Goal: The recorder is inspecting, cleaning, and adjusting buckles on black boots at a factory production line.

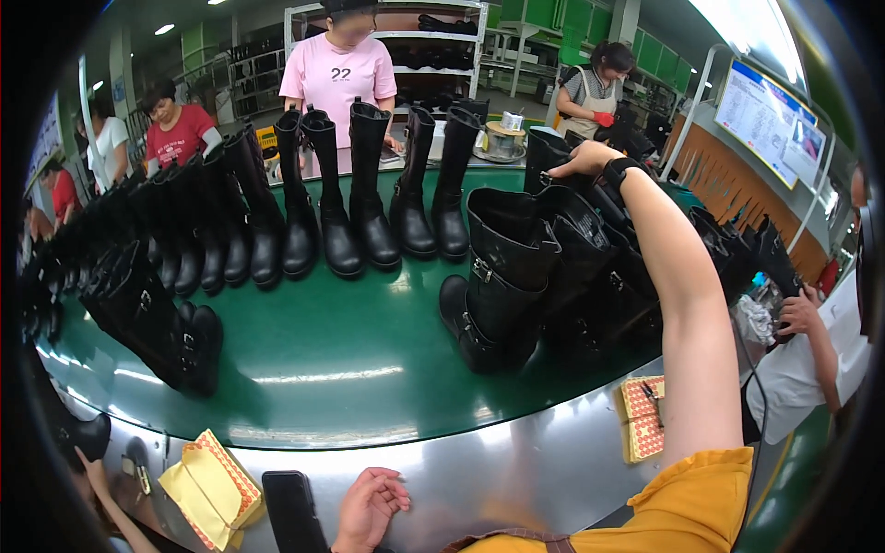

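The person's right hand reached far out over the green counter and closed its fingers on the top rim of a tall black boot standing at the far side, among a cluster of black boots. A dark watch sat on that wrist, and the yellow sleeve showed at the lower edge.

The left hand rested low on the shiny metal edge of the counter, fingers loosely curled and holding nothing. Just beside it lay a dark phone, and further left a folded yellow cloth with a red pattern. A stack of similar red and yellow cards lay on the metal edge near the right elbow.

In front of the reaching arm stood a shorter buckled boot, leaning against others. A row of tall boots stood upright across the far part of the counter, and more leaned together along the left side.

Across the counter stood a person in a pink shirt, with another in a red shirt to the left and one in an apron to the right. Another worker's hand held a boot at the right edge.
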The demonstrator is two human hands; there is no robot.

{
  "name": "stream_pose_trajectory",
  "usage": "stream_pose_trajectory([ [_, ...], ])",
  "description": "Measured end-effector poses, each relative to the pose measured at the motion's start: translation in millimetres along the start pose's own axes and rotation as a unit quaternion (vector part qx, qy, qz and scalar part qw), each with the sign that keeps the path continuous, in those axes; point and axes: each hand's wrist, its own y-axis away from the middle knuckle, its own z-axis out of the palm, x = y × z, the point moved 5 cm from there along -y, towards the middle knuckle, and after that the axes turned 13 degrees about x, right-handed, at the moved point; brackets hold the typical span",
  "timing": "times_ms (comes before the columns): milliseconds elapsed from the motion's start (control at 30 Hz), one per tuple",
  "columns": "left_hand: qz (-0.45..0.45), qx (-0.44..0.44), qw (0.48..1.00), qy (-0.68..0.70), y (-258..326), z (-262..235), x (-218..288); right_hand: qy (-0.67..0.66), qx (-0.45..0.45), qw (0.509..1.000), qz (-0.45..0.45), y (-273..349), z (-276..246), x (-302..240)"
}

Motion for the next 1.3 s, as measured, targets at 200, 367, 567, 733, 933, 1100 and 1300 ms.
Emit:
stream_pose_trajectory([
  [200,-0.006,-0.007,1.0,0.001,-3.9,-2.4,-2.2,0.142,0.212,0.967,-0.02,4.2,-26.8,23.2],
  [367,-0.016,-0.032,0.999,0.008,-5.6,-3.4,-4.2,0.313,0.013,0.949,0.011,-7.1,-12.4,39.3],
  [567,-0.031,-0.038,0.999,0.014,-5.3,-3.2,-3.6,0.129,0.007,0.991,-0.02,-23.6,-4.4,12.7],
  [733,-0.031,-0.039,0.999,0.015,-4.7,-1.3,-4.0,0.136,-0.016,0.99,0.01,-23.4,-1.2,18.4],
  [933,-0.019,-0.03,0.999,0.001,-6.6,-2.8,-6.7,0.126,0.08,0.989,-0.004,-29.7,1.6,35.6],
  [1100,-0.009,-0.042,0.999,0.0,-7.9,-3.5,-8.2,0.07,0.246,0.967,0.017,0.6,-17.3,38.3],
  [1300,0.021,-0.09,0.996,0.016,-6.3,-3.2,-7.4,0.019,0.527,0.848,-0.05,85.4,-146.9,10.5],
])
